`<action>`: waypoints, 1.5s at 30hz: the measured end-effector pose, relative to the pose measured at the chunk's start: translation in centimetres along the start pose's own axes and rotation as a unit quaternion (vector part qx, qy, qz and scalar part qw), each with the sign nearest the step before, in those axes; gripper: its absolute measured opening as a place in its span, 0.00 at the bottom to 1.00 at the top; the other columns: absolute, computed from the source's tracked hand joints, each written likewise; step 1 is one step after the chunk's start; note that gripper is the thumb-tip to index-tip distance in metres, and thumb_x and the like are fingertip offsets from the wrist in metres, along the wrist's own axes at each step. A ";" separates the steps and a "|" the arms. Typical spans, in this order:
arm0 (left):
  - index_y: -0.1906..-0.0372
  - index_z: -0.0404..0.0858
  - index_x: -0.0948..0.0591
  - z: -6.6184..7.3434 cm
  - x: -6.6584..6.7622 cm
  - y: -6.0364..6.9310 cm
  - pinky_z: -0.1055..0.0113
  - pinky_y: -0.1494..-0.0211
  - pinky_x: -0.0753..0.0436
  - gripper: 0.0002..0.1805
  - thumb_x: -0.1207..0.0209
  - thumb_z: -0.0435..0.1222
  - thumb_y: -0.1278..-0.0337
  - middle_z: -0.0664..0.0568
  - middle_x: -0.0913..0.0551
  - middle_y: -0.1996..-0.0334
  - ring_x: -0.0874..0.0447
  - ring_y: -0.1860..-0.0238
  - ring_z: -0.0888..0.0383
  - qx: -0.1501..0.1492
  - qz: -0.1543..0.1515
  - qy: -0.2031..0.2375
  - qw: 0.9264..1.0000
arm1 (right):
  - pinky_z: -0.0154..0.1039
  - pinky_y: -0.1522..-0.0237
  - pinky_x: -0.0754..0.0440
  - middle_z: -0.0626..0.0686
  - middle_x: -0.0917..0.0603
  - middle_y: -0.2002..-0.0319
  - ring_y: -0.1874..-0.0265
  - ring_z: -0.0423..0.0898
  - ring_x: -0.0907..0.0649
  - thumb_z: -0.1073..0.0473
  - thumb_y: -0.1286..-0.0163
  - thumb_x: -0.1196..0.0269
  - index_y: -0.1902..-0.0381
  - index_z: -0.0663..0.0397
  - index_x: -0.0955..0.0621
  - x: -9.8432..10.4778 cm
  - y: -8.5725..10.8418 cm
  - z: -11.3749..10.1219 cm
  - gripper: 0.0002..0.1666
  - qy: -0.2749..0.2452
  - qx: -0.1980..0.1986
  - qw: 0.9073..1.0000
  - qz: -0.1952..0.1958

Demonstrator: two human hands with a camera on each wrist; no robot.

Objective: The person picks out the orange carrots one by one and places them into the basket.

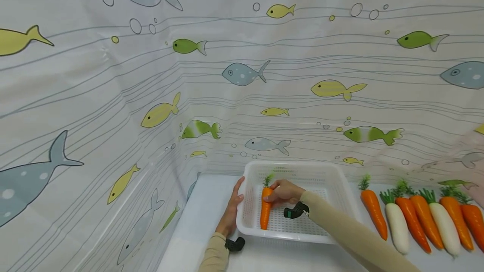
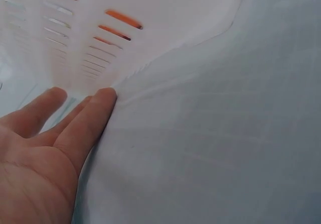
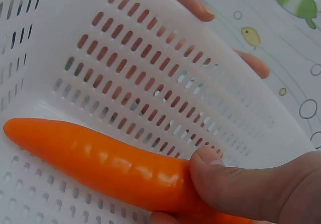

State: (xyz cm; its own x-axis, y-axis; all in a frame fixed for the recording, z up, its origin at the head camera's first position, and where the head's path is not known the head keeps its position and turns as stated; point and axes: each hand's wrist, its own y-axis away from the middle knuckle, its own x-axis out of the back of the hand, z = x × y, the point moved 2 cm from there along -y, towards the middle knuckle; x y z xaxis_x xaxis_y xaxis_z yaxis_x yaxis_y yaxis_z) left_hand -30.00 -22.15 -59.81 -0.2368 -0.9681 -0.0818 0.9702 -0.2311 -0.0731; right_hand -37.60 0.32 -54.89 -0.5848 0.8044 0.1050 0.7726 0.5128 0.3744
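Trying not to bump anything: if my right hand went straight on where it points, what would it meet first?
Past the carrot it holds, your right hand would likely meet the white basket's left wall first; depth is unclear.

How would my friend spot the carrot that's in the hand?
Find the big white basket with little holes. Inside, near its left end, the right hand grips an orange carrot with a green leafy top. The other carrots lie outside, in a row with white radishes.

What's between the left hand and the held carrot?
The slotted side wall of the white basket: left hand outside, carrot inside. Head view shows it; right wrist view too.
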 end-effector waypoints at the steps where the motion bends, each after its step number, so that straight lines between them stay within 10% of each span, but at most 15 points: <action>1: 0.15 0.69 0.54 0.0 0.0 -0.1 0.53 0.30 0.22 0.36 0.60 0.51 0.21 0.52 0.54 0.12 0.38 0.21 0.37 0.000 0.000 -0.001 1.000 | 0.44 0.60 0.07 0.66 0.14 0.55 0.64 0.50 0.10 0.68 0.38 0.24 0.42 0.71 0.28 -0.1 0.0 -0.1 0.32 0.006 0.002 1.000 0.003; 23: 0.15 0.70 0.54 0.0 0.0 0.0 0.48 0.27 0.24 0.35 0.62 0.52 0.20 0.55 0.56 0.12 0.40 0.20 0.38 -0.001 0.004 -0.018 1.000 | 0.37 0.63 0.09 0.54 0.10 0.65 0.69 0.45 0.10 0.56 0.41 0.19 0.56 0.61 0.19 -0.8 -0.2 -0.7 0.24 0.146 0.021 0.987 0.055; 45: 0.15 0.70 0.54 -0.1 0.2 0.1 0.49 0.28 0.24 0.35 0.62 0.52 0.20 0.54 0.57 0.12 0.39 0.20 0.38 -0.001 0.003 -0.027 1.000 | 0.46 0.61 0.07 0.56 0.11 0.59 0.65 0.52 0.11 0.47 0.35 0.23 0.43 0.63 0.20 -0.8 0.2 -0.6 0.32 0.154 -0.007 0.988 0.033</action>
State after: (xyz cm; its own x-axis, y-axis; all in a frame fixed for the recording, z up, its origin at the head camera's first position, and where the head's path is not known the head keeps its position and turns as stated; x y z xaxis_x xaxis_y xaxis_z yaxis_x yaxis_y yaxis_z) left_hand -29.94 -22.35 -59.91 -0.2286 -0.9731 -0.0286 0.9713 -0.2260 -0.0739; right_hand -37.08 -0.40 -54.34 -0.5820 0.7061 0.4033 0.8095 0.4562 0.3695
